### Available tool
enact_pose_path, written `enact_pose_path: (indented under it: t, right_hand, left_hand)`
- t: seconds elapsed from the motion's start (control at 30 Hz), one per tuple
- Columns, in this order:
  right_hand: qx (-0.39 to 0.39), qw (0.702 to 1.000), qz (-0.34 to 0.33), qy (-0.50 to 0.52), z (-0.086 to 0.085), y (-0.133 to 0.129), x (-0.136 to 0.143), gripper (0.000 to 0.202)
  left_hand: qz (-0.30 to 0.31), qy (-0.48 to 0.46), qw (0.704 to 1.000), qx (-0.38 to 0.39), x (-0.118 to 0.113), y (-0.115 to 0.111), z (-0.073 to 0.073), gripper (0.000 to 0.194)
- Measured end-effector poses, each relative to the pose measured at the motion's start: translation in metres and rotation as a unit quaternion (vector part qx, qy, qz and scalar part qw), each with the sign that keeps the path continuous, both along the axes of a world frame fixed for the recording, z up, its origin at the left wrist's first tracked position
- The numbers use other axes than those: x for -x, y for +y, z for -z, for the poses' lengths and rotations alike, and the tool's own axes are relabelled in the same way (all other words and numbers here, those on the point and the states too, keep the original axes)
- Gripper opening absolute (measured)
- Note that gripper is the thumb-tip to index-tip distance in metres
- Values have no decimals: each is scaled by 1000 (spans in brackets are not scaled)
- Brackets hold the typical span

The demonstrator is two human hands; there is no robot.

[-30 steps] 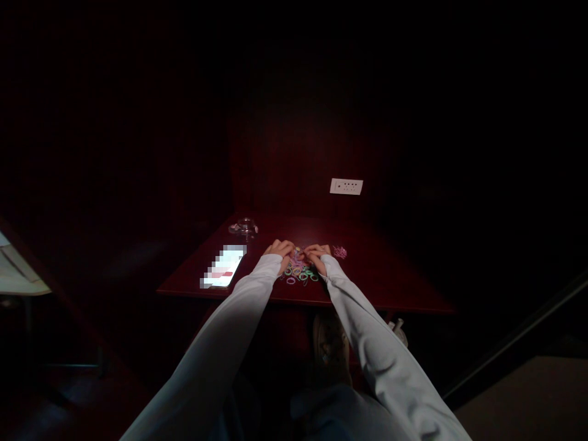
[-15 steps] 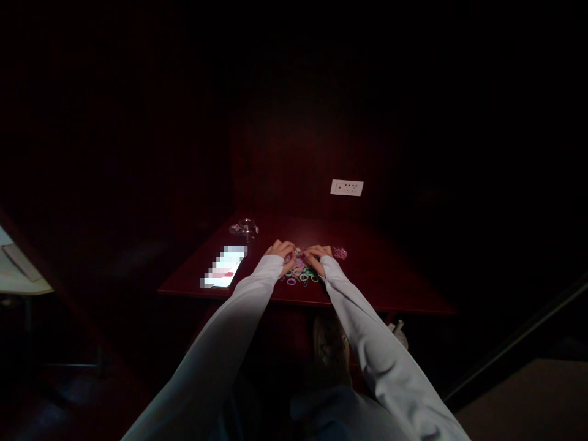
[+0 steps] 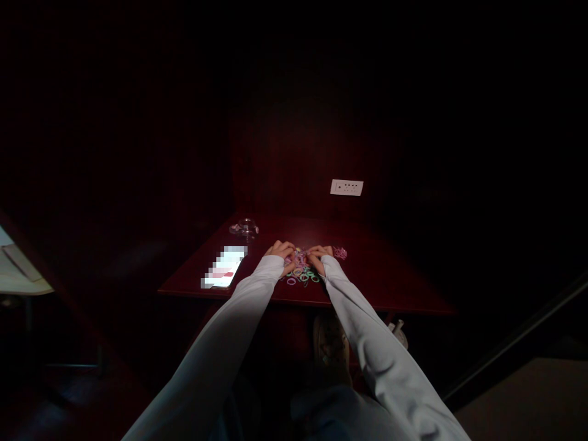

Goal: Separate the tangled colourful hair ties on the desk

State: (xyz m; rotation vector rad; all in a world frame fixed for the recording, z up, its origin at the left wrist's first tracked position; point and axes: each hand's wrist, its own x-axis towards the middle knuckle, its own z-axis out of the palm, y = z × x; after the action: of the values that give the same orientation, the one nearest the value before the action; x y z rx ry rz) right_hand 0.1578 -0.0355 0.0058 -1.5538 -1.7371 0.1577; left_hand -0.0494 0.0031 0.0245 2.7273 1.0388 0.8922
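Observation:
A loose pile of small coloured elastic hair ties [image 3: 303, 274], in pink, purple, green and orange, lies between my hands on the dark red table [image 3: 367, 288]. At the pile's left edge is my left hand [image 3: 281, 251], its fingers bent and its thumb apart from them, with hair ties showing in the gap. My right hand [image 3: 320, 253] is at the pile's right side, fingers drawn together in a pinch; what they hold is too small to make out. Just beyond it sits a separate small heap of pink-purple hair ties [image 3: 340, 253].
Left of my hands lies a phone [image 3: 225, 269] with a lit, blurred screen. A clear glass container [image 3: 248, 228] stands at the back left with something pinkish beside it. A white socket panel [image 3: 346, 187] is on the back wall. The table's front edge runs beneath my forearms.
My right hand has drawn slightly right, away from my left hand, and the gap between them is wider. More of the pile's middle shows. My left hand has barely moved.

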Motion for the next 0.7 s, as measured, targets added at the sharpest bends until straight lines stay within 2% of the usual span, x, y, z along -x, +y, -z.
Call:
enact_pose_path:
  t: [0.37, 0.7]
  right_hand:
    - [13, 1000, 14, -7, -5, -6, 5, 33]
    - [-18, 1000, 8, -19, 0, -4, 1, 29]
  left_hand:
    - [-35, -51, 998, -27, -6, 9, 13, 12]
    - [-26, -44, 999, -14, -1, 8, 3, 13]
